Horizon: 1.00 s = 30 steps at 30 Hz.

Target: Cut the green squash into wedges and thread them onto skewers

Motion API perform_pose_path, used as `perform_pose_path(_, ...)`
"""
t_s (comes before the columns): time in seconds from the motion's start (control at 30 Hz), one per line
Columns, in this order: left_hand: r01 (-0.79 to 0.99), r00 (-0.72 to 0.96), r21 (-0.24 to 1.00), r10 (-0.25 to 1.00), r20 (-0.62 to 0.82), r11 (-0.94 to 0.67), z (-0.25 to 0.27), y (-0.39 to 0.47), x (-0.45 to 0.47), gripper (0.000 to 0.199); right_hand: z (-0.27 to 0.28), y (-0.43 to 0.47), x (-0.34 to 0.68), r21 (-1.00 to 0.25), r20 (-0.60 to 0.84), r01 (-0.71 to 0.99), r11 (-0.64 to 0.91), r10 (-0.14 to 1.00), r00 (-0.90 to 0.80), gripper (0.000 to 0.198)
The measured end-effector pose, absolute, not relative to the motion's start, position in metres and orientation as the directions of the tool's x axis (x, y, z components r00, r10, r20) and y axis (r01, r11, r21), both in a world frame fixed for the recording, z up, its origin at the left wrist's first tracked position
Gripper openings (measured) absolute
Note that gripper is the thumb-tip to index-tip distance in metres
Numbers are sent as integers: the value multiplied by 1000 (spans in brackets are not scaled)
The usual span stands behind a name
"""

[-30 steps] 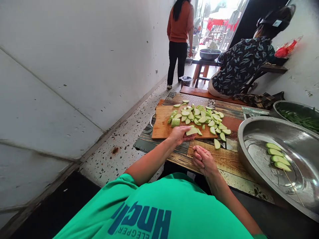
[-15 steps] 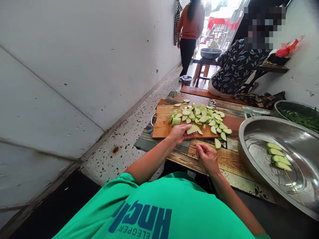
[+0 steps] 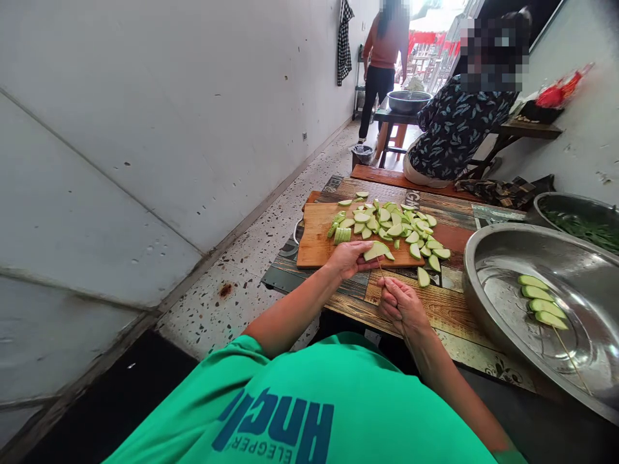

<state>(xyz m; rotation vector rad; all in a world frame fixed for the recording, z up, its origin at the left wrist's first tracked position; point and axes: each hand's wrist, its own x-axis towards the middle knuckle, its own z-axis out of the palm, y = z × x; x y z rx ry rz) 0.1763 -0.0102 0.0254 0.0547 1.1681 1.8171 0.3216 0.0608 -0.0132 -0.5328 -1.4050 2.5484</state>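
"What are we holding?"
"Our left hand pinches pale-green half-moon vegetable slices by the near edge of the brown wooden board; our right hand grips a thin tan wooden stick."

You are wearing a bright green shirt, its cloth curving smoothly and creasing toward the left. Across its front, large dark-blue block lettering is showing upside down, the leftmost part slipping into a fold. On its near side, a line of smaller, thinner capitals is running, not fully readable. The left sleeve is ending around the elbow; only a sliver of the right sleeve is appearing along the near edge. Your left hand and right hand are showing bare.
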Motion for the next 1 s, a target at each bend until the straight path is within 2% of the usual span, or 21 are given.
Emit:
perform_pose_path(0.1,-689,-543,717,728,-420,-100,24,-11,176,12,-13,64,321,-809,-225,37,-587,252,-941,33)
perform_pose_path(0.17,-695,-539,712,727,-425,-100,24,-12,175,13,-13,65,320,-824,-222,37,-566,263,-939,34)
perform_pose_path(0.3,-700,-541,706,724,-427,-106,23,-11,176,10,-15,66,319,-929,-199,32,-368,425,-883,38)
perform_pose_path(0.43,-709,-526,697,740,-420,-108,21,-10,180,7,-17,69,318,-995,-69,16,-97,568,-820,37)
perform_pose_path(0.5,-706,-530,698,744,-407,-120,21,-9,181,7,-17,70,318,-1000,-25,11,-28,581,-814,37)
perform_pose_path(0.67,-685,-526,712,780,-338,-154,23,-10,184,13,-17,72,317,-999,20,4,38,612,-791,39)
perform_pose_path(0.77,-647,-559,738,777,-289,-191,25,-11,188,21,-18,72,319,-981,142,-6,194,696,-704,36)
perform_pose_path(0.87,-591,-616,774,746,-253,-226,27,-12,194,21,-19,72,321,-945,239,17,327,725,-646,33)
perform_pose_path(1.0,-564,-641,788,733,-226,-249,28,-13,199,19,-17,69,323,-945,234,23,327,723,-651,31)
